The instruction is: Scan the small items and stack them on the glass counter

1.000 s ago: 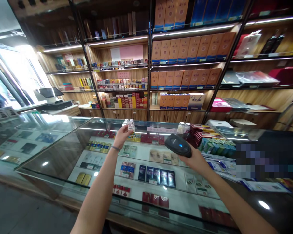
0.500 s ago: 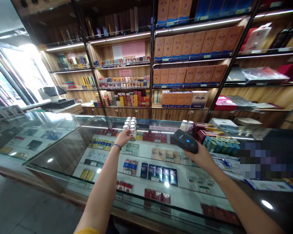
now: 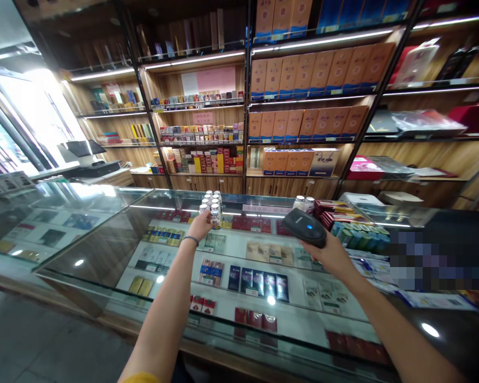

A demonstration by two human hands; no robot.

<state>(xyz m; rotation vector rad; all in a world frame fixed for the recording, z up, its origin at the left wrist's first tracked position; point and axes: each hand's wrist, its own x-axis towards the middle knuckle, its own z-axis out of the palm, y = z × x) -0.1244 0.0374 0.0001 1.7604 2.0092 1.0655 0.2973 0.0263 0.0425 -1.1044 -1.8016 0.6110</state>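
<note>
Bottles [image 3: 215,204] with pale caps are stood upright in a close cluster on the glass counter [image 3: 104,244], just left of the centre of the frame. The nearest bottle [image 3: 215,217], at the front right of the cluster, is met on its left side by the fingers of the left hand [image 3: 200,226]. Thumb and fingers are brought near each other there, but whether the bottle is pinched or only touched cannot be told, as the grip is partly hidden. A dark band [image 3: 191,240] is worn on the left wrist.

A black scanner [image 3: 301,225], with a blue light lit on top, is held in the right hand [image 3: 330,256] right of centre, well apart from the bottles. The fingers are wrapped round its lower part, most of which is covered; its far end is turned toward the upper left. Two jars [image 3: 299,202] are seen just beyond it, and packs [image 3: 258,284] are laid out under the glass, lower middle.

For steady handling, a light hold on the one bottle is advised, since its close neighbours could easily be knocked. The scanner is best aimed by small turns of the wrist, clear of jars and glass
</note>
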